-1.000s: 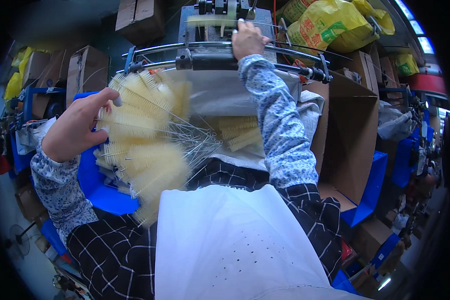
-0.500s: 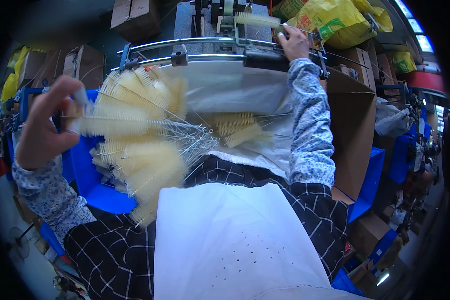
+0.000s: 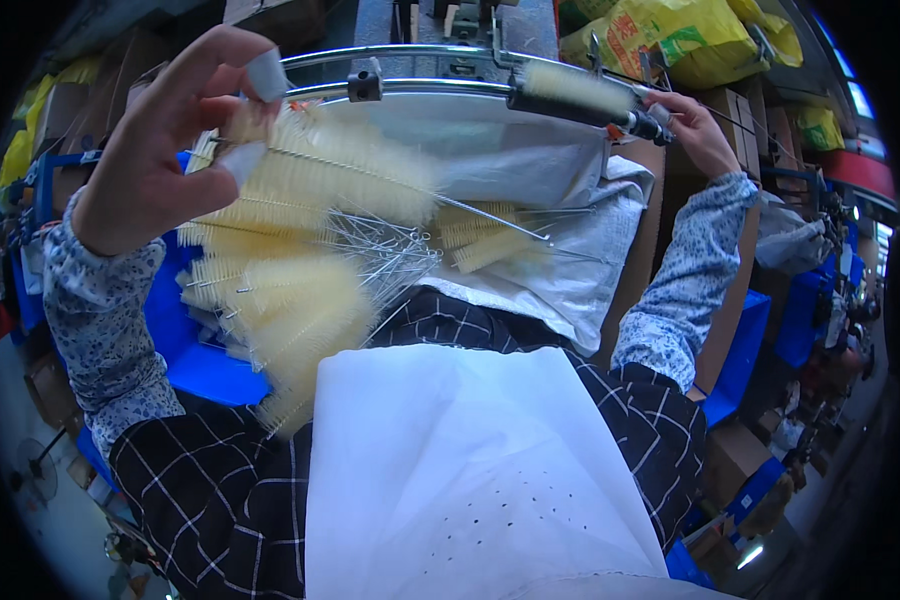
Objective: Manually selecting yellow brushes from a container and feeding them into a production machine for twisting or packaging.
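My left hand [image 3: 175,150], with white wrapping on its fingertips, pinches the bristle end of a cream bottle brush [image 3: 360,183]. This brush's twisted wire stem slants right and down over the pile. On the right, my right hand [image 3: 695,130] is closed at the end of another pale brush [image 3: 575,88], which lies along a black roller [image 3: 540,103] on the metal rails. Below my left hand, a heap of similar brushes [image 3: 300,310] spreads out, wire ends bunched toward the middle. Several more brushes [image 3: 485,240] rest on white sheeting [image 3: 550,300].
Two shiny rails [image 3: 420,88] with a clamp block [image 3: 365,83] cross in front of a machine [image 3: 460,25]. A blue bin [image 3: 205,370] is under the heap. At the right are a cardboard box [image 3: 730,320] and a yellow bag [image 3: 670,40].
My left hand has moved up and right with its brush, now over the pile. My right hand has shifted right and slightly down, its brush moving from the machine to the black roller.
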### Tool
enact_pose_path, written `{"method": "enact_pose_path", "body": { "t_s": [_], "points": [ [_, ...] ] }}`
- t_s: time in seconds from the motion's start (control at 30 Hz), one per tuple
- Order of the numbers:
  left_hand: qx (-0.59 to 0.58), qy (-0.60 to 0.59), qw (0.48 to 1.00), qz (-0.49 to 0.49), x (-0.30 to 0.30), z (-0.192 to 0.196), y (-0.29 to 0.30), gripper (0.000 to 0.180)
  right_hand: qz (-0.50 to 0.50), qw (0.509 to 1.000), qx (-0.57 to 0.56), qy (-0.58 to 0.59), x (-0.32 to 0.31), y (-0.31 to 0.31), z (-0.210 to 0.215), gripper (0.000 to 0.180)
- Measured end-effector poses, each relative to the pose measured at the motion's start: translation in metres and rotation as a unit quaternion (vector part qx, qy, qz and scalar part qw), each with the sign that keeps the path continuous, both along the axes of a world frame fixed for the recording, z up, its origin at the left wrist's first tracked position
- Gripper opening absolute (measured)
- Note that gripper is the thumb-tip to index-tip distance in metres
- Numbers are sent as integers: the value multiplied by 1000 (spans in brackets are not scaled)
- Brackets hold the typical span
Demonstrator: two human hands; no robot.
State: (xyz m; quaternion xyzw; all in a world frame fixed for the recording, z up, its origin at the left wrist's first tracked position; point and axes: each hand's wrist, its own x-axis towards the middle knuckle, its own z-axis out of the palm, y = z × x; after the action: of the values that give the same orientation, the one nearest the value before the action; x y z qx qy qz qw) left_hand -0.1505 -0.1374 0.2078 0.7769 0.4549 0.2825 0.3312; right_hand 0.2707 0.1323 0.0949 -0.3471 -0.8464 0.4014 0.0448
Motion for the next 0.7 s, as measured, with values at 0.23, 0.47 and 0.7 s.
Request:
{"method": "enact_pose_path", "body": {
  "t_s": [0.23, 0.47, 0.7],
  "points": [
    [66, 72, 995, 13, 63, -23, 27, 52, 209, 915, -304, 166, -134, -130, 14, 42],
    [-48, 311, 941, 126, 19, -14, -2, 65, -1, 997, 64, 33, -150, -102, -40, 25],
    [-393, 276, 864, 149, -33, -24, 1, 46, -123, 880, 424, -175, -143, -22, -68, 26]
  ]
}}
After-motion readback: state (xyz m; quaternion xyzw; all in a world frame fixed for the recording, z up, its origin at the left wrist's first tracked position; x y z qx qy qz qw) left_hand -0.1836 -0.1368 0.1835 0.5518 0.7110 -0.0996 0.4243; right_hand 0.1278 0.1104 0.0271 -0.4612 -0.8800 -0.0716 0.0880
